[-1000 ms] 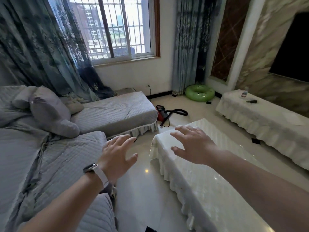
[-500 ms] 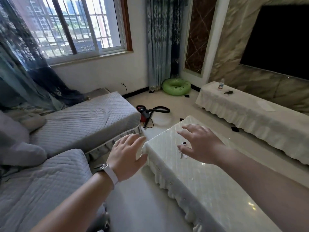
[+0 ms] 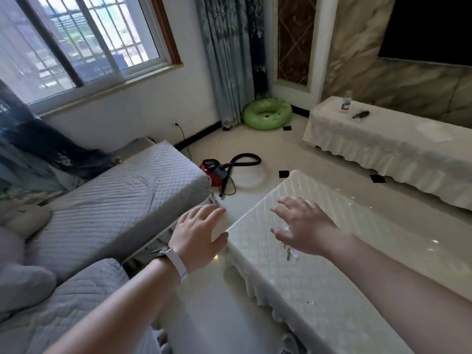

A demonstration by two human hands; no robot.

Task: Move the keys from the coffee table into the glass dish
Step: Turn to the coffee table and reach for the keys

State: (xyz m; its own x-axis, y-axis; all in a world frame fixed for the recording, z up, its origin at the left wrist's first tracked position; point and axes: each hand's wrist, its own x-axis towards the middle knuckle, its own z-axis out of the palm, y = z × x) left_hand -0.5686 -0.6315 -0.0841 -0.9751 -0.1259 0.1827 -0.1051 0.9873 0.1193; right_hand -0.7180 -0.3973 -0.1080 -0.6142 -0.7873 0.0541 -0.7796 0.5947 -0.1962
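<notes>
Head view: sunlit living room with pale glossy floor tiles, a barred window at upper left and patterned curtains on both sides of it. Grey quilted sofa sections [image 3: 122,198] fill the left side. On the floor beyond them lie a small red vacuum cleaner [image 3: 213,169] with a black hose and, in the far corner, a green inflatable swim ring [image 3: 267,113]. Along the right wall runs a low cabinet draped in white cloth [image 3: 383,146], with a small bottle [image 3: 345,100] and a dark object on top.

Closer in, a coffee table [image 3: 319,290] covered in a white quilted cloth runs from centre to lower right. The keys [image 3: 290,249] lie on that cloth near the table's left edge, mostly hidden under the right hand [image 3: 304,226]; only a pale tag and a bit of metal show. That hand hovers over them, palm down, fingers spread wide, holding nothing. The left hand [image 3: 199,238], with a white watch strap [image 3: 176,261] on the wrist, is also open and empty, hanging over the floor just beside the table edge.

No glass dish is visible.

The keys are probably light, rigid and loosely jointed, so they will dangle and clink. Pinching the ring or the tag looks the surest hold, since flat metal on cloth is hard to lift by its edges.
</notes>
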